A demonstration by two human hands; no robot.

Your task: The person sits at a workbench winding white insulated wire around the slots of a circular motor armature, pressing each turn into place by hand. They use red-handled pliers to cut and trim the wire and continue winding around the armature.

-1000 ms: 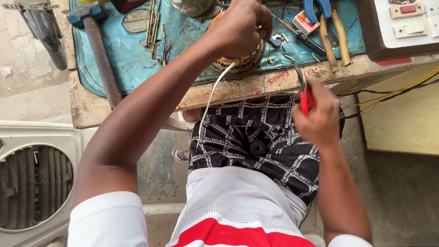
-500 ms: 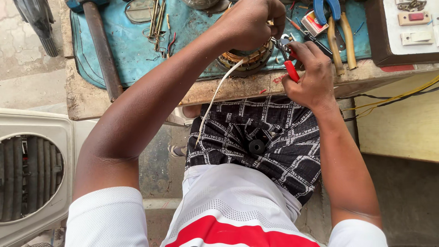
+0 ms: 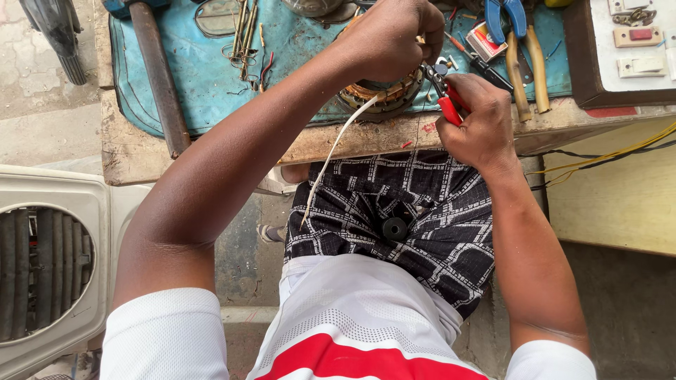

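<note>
The left hand point(image 3: 391, 35) is curled shut over the top of a round motor stator point(image 3: 384, 97) with copper windings, holding it down near the front edge of the counter point(image 3: 211, 151), and a white sleeved wire point(image 3: 331, 151) comes out from under that hand and hangs down over the counter's edge toward the person's lap. The right hand point(image 3: 479, 123) is closed around the red handles of a pair of small cutters point(image 3: 443, 95), whose dark nose points at the stator just beside the left hand's fingers point(image 3: 431, 43); whether the cutters' tip is touching the wire cannot be told. The counter is a worn wooden plank covered by a blue mat point(image 3: 204, 77). A long dark metal bar point(image 3: 158, 70) lies across the mat to the left, thin rods and wire scraps point(image 3: 243, 35) lie beside it, and blue-handled pliers point(image 3: 510, 21) and yellow-handled pliers point(image 3: 528, 70) rest to the right of the hands. Further right stands a white panel with switches point(image 3: 634, 49). On the floor at the left stands a white fan housing with a grille point(image 3: 49, 260), and yellow and black cables point(image 3: 605, 155) run under the counter on the right.
</note>
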